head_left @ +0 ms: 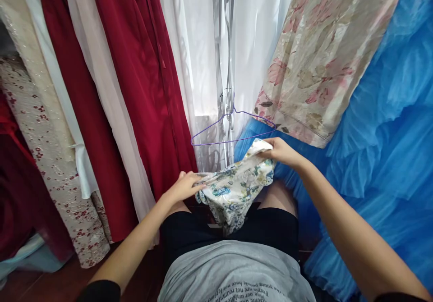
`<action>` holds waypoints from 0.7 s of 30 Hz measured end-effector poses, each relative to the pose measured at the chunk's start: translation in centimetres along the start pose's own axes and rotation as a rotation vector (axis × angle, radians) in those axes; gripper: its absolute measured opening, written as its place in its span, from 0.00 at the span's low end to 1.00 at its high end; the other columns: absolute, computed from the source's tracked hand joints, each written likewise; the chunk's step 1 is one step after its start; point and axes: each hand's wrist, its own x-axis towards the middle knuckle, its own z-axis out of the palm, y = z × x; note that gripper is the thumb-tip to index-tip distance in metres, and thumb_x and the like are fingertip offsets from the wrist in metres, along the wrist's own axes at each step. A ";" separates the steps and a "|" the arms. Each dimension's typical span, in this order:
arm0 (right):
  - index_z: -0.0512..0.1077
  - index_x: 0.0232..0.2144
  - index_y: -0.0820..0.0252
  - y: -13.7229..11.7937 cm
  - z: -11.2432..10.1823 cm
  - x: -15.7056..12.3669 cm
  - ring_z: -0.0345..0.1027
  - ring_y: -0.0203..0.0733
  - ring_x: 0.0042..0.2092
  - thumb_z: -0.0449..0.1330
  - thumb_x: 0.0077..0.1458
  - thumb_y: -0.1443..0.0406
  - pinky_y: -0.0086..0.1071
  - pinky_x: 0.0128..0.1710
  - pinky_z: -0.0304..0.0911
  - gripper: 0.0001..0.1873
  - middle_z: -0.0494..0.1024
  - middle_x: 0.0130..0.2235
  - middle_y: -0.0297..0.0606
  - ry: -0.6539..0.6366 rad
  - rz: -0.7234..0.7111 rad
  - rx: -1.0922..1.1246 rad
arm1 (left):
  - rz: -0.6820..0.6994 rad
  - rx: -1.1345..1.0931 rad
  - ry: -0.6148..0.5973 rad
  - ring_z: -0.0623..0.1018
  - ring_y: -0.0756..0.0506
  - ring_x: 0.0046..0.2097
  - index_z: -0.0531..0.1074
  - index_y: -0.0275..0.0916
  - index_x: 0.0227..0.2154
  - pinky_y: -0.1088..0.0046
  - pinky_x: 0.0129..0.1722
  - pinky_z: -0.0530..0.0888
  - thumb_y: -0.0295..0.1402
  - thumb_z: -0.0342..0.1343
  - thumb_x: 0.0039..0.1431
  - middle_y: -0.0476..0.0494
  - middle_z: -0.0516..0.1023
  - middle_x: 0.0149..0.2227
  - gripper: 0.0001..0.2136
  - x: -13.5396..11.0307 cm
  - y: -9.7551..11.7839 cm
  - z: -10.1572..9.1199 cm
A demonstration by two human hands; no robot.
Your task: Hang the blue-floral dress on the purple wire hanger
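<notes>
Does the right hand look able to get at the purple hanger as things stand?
Likely yes: the purple hanger is close by the right hand, with nothing visible between them, though that hand holds the floral cloth.

Light: from behind white curtain (199, 45), brightest at upper centre. Highlights: pale sheen on floral-print garment (243, 180). Shadow: tiled floor (42, 284) dim, lower left; black shorts (192, 227) nearly detailless. Focus: purple wire hanger (234, 109) fairly crisp; blue tulle (399, 135) soft, right edge. Distortion: wide-angle, forearms (341, 216) stretched towards lower corners.
</notes>
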 end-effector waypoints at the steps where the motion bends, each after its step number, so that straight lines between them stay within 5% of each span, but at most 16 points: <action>1: 0.81 0.37 0.64 0.7 0.1 1.4 0.73 0.44 0.33 0.69 0.40 0.65 0.31 0.35 0.65 0.17 0.82 0.33 0.36 0.067 -0.051 -0.040 | 0.001 0.015 0.025 0.74 0.35 0.47 0.80 0.47 0.23 0.59 0.60 0.59 0.37 0.71 0.44 0.43 0.82 0.33 0.06 1.1 0.3 -1.6; 4: 0.80 0.41 0.62 2.8 0.5 4.8 0.74 0.47 0.39 0.68 0.40 0.67 0.34 0.42 0.66 0.20 0.83 0.39 0.40 0.211 -0.140 -0.178 | 0.088 0.172 0.121 0.72 0.35 0.49 0.80 0.45 0.25 0.55 0.63 0.54 0.35 0.69 0.47 0.42 0.83 0.40 0.03 4.3 2.1 -5.9; 9: 0.76 0.24 0.61 4.2 1.5 6.5 0.70 0.45 0.31 0.60 0.45 0.70 0.31 0.33 0.59 0.04 0.80 0.28 0.39 0.225 -0.133 -0.349 | 0.260 0.356 0.191 0.68 0.34 0.56 0.80 0.45 0.32 0.52 0.63 0.55 0.36 0.63 0.55 0.43 0.77 0.56 0.04 8.8 6.5 -9.8; 13: 0.70 0.18 0.60 3.2 2.5 5.2 0.65 0.41 0.27 0.57 0.42 0.73 0.30 0.29 0.52 0.07 0.75 0.22 0.35 0.223 -0.152 -0.403 | 0.416 0.402 0.241 0.72 0.37 0.54 0.74 0.41 0.29 0.60 0.57 0.65 0.39 0.56 0.61 0.39 0.75 0.53 0.09 11.1 9.8 -8.3; 17: 0.70 0.18 0.60 1.6 2.8 3.5 0.63 0.40 0.26 0.56 0.42 0.72 0.30 0.30 0.54 0.06 0.73 0.21 0.35 0.229 -0.162 -0.437 | 0.469 0.462 0.318 0.75 0.39 0.50 0.72 0.43 0.40 0.65 0.50 0.69 0.34 0.55 0.63 0.40 0.75 0.51 0.05 12.8 11.4 -5.2; 19: 0.74 0.24 0.61 1.2 2.3 2.8 0.67 0.43 0.30 0.55 0.43 0.71 0.32 0.33 0.58 0.07 0.77 0.26 0.38 0.264 -0.171 -0.435 | 0.436 0.508 0.383 0.77 0.40 0.45 0.71 0.45 0.46 0.66 0.45 0.69 0.33 0.54 0.64 0.43 0.77 0.45 0.08 13.5 11.4 -4.3; 21: 0.76 0.39 0.62 1.2 1.1 2.3 0.71 0.49 0.38 0.56 0.46 0.70 0.35 0.41 0.63 0.17 0.81 0.38 0.44 0.435 -0.189 -0.393 | 0.417 0.540 0.399 0.77 0.39 0.43 0.73 0.46 0.46 0.67 0.42 0.68 0.33 0.53 0.65 0.43 0.78 0.41 0.08 13.9 10.9 -3.9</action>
